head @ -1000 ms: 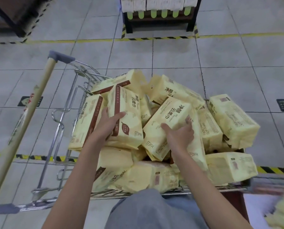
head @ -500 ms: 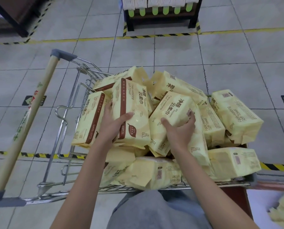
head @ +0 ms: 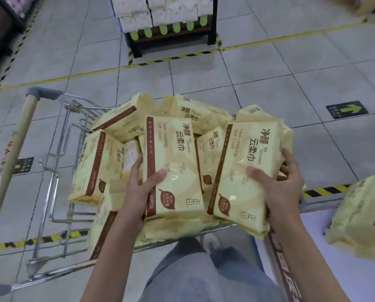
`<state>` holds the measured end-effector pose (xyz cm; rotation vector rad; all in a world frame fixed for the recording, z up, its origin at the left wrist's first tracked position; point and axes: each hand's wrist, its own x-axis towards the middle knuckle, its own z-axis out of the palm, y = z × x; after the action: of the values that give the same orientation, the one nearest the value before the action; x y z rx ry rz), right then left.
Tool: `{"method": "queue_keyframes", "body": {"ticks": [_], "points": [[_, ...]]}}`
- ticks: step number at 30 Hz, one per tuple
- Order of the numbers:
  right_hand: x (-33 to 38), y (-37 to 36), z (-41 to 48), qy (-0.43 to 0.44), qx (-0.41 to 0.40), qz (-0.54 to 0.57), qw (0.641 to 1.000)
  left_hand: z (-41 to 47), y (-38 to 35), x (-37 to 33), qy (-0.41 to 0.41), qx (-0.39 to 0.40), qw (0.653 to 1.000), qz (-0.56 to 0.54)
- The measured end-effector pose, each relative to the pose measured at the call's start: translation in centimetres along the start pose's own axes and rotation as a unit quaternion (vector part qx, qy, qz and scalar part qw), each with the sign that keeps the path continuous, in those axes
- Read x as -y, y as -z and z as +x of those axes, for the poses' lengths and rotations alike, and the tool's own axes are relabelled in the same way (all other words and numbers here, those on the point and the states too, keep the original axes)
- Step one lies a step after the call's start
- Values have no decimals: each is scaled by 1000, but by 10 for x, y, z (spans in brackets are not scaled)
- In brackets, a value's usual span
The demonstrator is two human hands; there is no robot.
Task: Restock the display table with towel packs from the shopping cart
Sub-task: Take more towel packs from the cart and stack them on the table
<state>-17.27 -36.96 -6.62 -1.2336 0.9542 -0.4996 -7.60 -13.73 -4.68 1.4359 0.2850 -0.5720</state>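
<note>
Two towel packs are held above the heap in the shopping cart [head: 16, 153], one in each hand. The left pack [head: 175, 149] stands upright with its printed face to the camera. The left hand [head: 138, 195] grips its lower left edge, thumb laid across the front beside the word "Soft", fingers curled round behind it so that only part of them shows past the edge. The right pack [head: 241, 162] tilts slightly, its top leaning right. The right hand [head: 280, 190] grips its lower right side, thumb pressed on the front and fingers wrapped round the far edge, their tips out of sight. The two packs are just beside each other, and whether they touch cannot be told. Beneath and behind them the loose packs [head: 95, 166] lie at all angles and hide the basket's floor and most of its wire sides. The small print on every wrapper is too fine to read. At the lower right, stocked packs [head: 361, 216] lie on the pale display surface [head: 334, 277], blurred and cut off by the frame edge. The person's grey trousers [head: 204, 277] fill the bottom centre. On the tiled floor [head: 258, 79] are hazard tape [head: 326, 190] and a green arrow sticker [head: 346, 109], and a far stand [head: 171, 35] of white packs is cropped at the top.
</note>
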Motion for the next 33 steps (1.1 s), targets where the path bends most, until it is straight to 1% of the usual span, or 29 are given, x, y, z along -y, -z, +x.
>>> {"method": "queue_keyframes", "body": {"ticks": [4, 8, 12, 16, 20, 26, 31, 33], "points": [[-7, 36, -18, -12, -80, 33, 996, 3, -23, 10, 24, 89, 995, 36], [-28, 59, -50, -26, -162, 59, 985, 9, -31, 17, 43, 179, 980, 78], [-49, 66, -96, -51, -250, 97, 962, 13, -27, 19, 83, 251, 958, 116], [-70, 68, -150, -79, -324, 138, 933, 10, -28, 25, 91, 320, 930, 157], [-92, 69, -207, -92, -396, 182, 895, -4, -35, 38, 94, 386, 893, 211], [-125, 73, -278, -115, -479, 251, 833, -37, -44, 72, 136, 477, 826, 267], [-152, 76, -341, -105, -556, 323, 759, -80, -57, 104, 133, 551, 756, 327], [-165, 78, -370, -100, -585, 345, 727, -102, -60, 119, 126, 582, 720, 356]]}}
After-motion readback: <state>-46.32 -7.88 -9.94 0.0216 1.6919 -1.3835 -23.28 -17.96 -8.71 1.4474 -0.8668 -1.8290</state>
